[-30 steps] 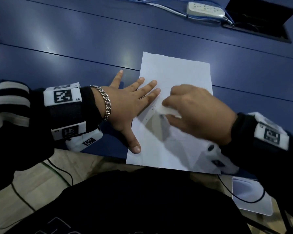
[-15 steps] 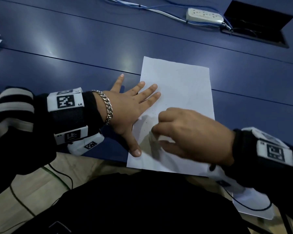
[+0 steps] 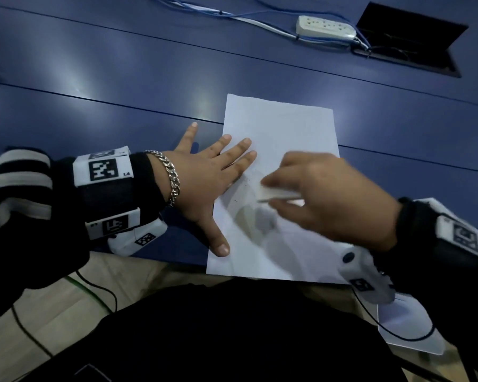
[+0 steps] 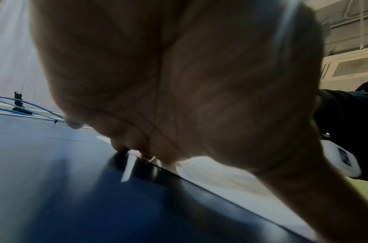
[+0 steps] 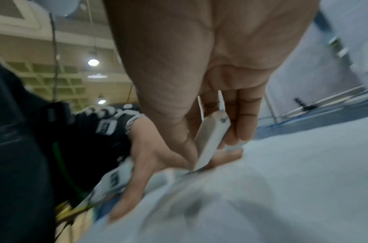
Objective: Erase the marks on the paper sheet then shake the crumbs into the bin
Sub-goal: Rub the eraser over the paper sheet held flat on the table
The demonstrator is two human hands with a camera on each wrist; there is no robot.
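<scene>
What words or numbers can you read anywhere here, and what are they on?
"L4": small print beside the black-and-white square code on the white band at the left wrist.
White band at the right wrist: only a square code, no readable letters.
White paper sheet: faint dark specks, no words.
White power strip: any print too small to read.
White eraser: a dark smudge, no readable brand.

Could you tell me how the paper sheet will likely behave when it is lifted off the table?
The paper sheet is thin and lies flat, so it will probably flop. The left hand presses it flat while the right hand rubs the eraser, so it likely slides easily.
</scene>
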